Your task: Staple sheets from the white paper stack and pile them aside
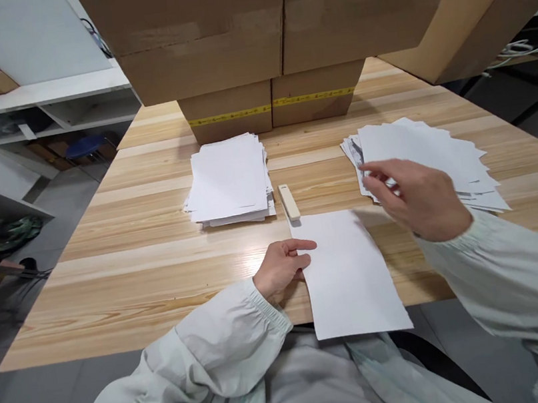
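My left hand [283, 268] grips the left edge of a white sheet of paper [352, 283], with the index finger lying on top. I cannot tell whether it is one sheet or a few together. The paper's near end hangs over the table's front edge. A small cream stapler [289, 203] sits at the paper's top left corner. My right hand [414, 196] hovers above the left side of a fanned stack of papers [416, 142], its fingers bent and apart with nothing visible between them. A neater stack of papers [229, 177] lies to the left of the stapler.
Large cardboard boxes [222, 26] stand at the back of the wooden table [154, 245], and another carton [450, 26] is at the far right. Beyond the left edge are a white shelf [55, 90] and a blue stool [86, 146].
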Available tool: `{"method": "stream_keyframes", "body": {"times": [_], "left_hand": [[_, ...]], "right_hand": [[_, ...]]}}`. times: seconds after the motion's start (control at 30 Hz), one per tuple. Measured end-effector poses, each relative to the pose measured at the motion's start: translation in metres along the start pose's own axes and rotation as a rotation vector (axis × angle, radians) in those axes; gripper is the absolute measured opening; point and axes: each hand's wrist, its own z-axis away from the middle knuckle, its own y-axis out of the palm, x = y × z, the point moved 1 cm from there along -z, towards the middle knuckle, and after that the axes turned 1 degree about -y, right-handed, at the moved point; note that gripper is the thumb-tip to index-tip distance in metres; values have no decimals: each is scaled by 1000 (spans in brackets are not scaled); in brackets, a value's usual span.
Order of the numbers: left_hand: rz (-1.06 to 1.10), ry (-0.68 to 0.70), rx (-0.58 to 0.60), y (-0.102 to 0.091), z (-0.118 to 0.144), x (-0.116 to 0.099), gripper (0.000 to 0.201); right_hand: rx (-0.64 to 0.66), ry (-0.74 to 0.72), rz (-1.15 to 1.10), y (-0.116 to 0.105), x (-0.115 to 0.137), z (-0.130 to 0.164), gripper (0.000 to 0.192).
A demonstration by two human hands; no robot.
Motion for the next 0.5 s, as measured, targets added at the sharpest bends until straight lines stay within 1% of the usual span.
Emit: {"method": "stream_keyframes", "body": {"times": [0.07, 0.1, 0.17, 0.27, 0.37, 0.5], "left_hand": [[24, -13, 6, -1, -1, -1, 30], [36, -22, 9, -1, -1, -1, 29], [61, -44, 18, -1, 0, -2, 29], [86, -77, 23, -2, 1, -5, 28], [96, -100, 14, -3, 2, -9, 30], [126, -130, 8, -5, 0, -10, 30]], "right_hand": [[-64, -138, -45, 15, 23, -29, 34], [-62, -191, -65, 27, 36, -42, 35], [-13, -261, -94, 56, 61, -61, 39], [59, -343, -112, 97, 86, -75, 42], [93, -361, -120, 119, 95, -76, 42], [141, -404, -141, 129, 93, -71, 41]]}}
